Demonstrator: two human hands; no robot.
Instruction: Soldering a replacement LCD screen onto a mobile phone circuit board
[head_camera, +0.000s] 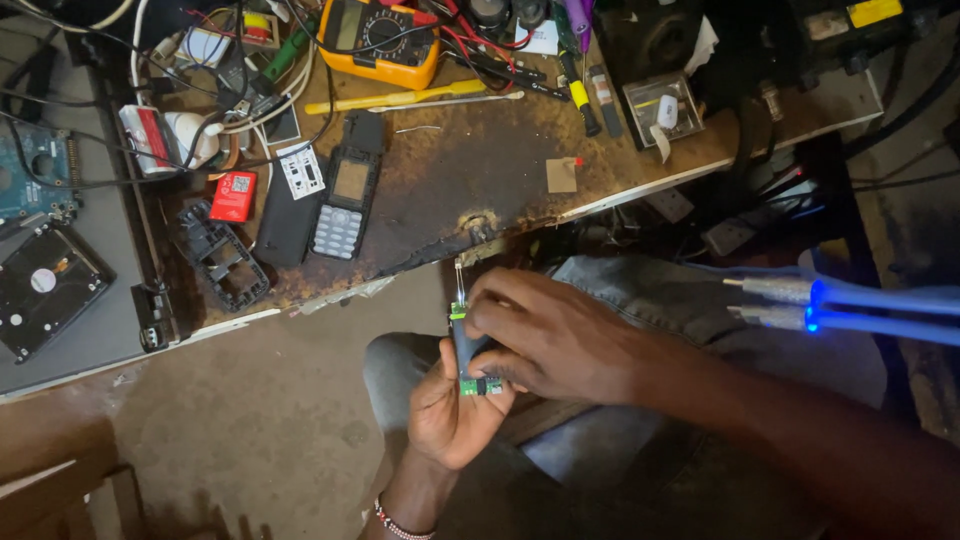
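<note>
1. The left hand (450, 405) comes up from below, with a bead band on its wrist. Its fingers are closed around a small dark gadget with a green circuit board (468, 350).
2. The right hand (555, 335) lies over the top of the gadget. Its fingers curl around it and pinch it too, so most of the gadget is hidden.
3. A thin pale stick (459, 283) pokes up from the top of the gadget.
4. The gadget is held above the person's lap, over grey jeans (640, 290), just below the edge of a worn brown wooden table (470, 170).
5. On the table near the hands lie a black phone with grey keys (345, 200), a flat black cover (288, 215) and an empty black phone frame (222, 255).
6. Farther back sit an orange dial meter (383, 40), a yellow stick tool (400, 98) and a small red box (233, 196).
7. Two blue glowing cables (860, 305) lie to the right.
8. Two hard drives (45, 285) rest at the far left.
</note>
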